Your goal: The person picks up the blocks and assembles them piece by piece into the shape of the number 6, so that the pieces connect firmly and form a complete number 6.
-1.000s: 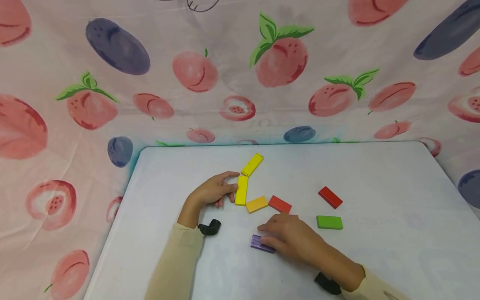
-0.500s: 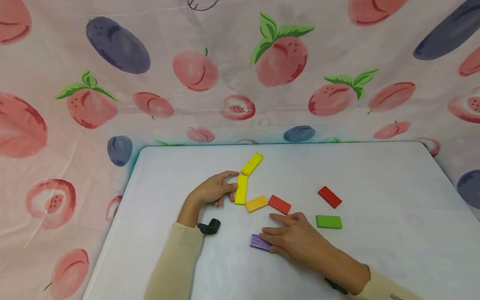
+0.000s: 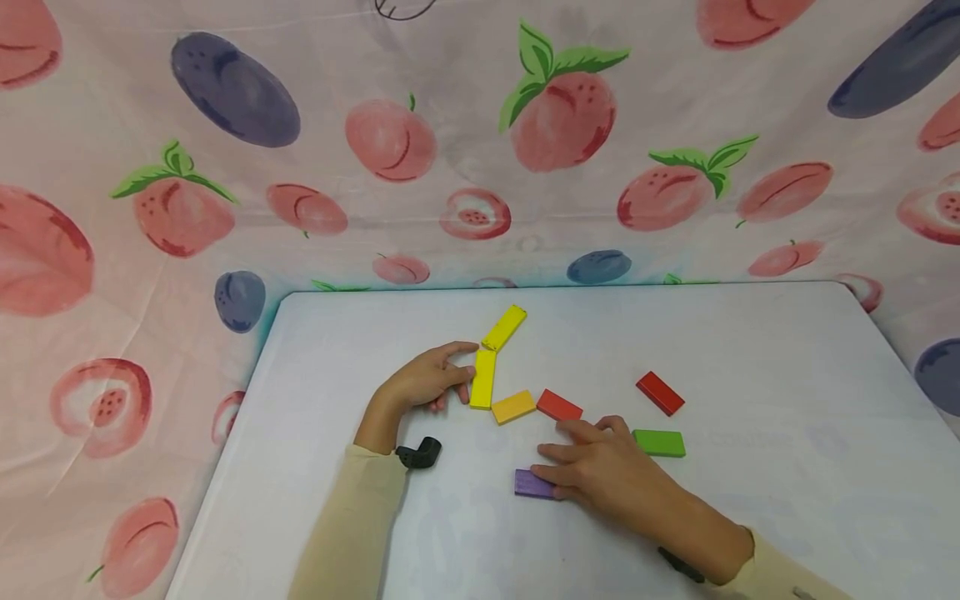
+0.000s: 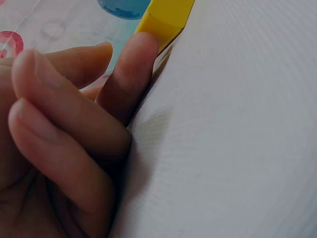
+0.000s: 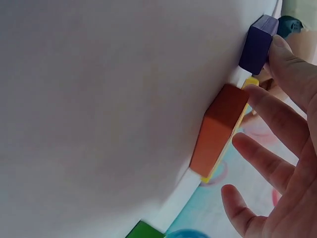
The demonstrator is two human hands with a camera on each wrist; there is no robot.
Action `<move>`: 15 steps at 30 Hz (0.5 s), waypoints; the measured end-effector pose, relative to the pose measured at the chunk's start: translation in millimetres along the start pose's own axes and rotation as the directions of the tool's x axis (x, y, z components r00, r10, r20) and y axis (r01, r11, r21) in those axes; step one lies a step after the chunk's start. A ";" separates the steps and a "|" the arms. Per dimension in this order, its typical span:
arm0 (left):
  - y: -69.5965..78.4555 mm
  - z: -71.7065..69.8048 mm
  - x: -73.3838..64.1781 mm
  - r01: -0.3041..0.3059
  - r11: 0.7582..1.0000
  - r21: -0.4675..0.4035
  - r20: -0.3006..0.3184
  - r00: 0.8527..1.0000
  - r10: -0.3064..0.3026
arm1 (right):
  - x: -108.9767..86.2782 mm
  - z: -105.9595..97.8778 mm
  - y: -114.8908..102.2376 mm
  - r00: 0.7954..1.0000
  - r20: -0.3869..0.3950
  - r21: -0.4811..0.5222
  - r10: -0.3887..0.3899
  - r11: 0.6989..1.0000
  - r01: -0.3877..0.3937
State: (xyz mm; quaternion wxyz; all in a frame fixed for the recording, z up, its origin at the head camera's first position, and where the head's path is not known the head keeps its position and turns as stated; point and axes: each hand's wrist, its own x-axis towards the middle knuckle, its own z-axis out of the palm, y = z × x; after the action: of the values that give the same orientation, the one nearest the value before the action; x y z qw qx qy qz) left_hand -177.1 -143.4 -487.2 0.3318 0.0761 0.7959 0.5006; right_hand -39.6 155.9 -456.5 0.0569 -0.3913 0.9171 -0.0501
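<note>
My left hand (image 3: 426,379) rests beside the nearer of two yellow blocks (image 3: 483,379), fingertips against its left side and far end. In the left wrist view, one fingertip touches the yellow block (image 4: 166,22), while other fingers bend loosely. My right hand (image 3: 618,471) pinches a purple block (image 3: 528,483) by its right end, between thumb and index finger. The right wrist view shows the thumb on the purple block (image 5: 257,44), the index finger mostly hidden behind it. An orange block (image 5: 218,131) stands close to the other spread fingers; the hand covers it in the head view.
Beyond lies the second yellow block (image 3: 505,327), angled right. An amber block (image 3: 513,407) and a red block (image 3: 559,405) continue the zigzag line. To the right are another red block (image 3: 660,392) and a green block (image 3: 660,442), all on a white table (image 3: 787,358).
My right hand has moved right and slightly away from me, changing its grip on the purple block and sliding it a little right. The left hand has stayed in place.
</note>
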 end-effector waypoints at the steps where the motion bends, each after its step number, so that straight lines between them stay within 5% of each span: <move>1: 0.1 0.0 0.0 0.001 1.000 0.001 0.000 1.000 -0.001 | -1.1 0.0 1.1 1.000 -0.004 -0.002 0.005 1.000 -0.005; 15: 0.2 0.8 -0.1 0.008 1.000 0.000 -0.004 1.000 -0.008 | -13.5 4.1 9.0 0.998 -0.025 -0.014 0.051 0.999 -0.051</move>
State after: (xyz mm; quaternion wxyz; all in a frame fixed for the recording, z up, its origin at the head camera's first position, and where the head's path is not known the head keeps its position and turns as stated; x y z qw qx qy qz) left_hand -176.6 -142.8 -487.1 0.3323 0.0719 0.7968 0.4994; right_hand -36.1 171.6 -460.9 0.0439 -0.3675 0.9278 -0.0469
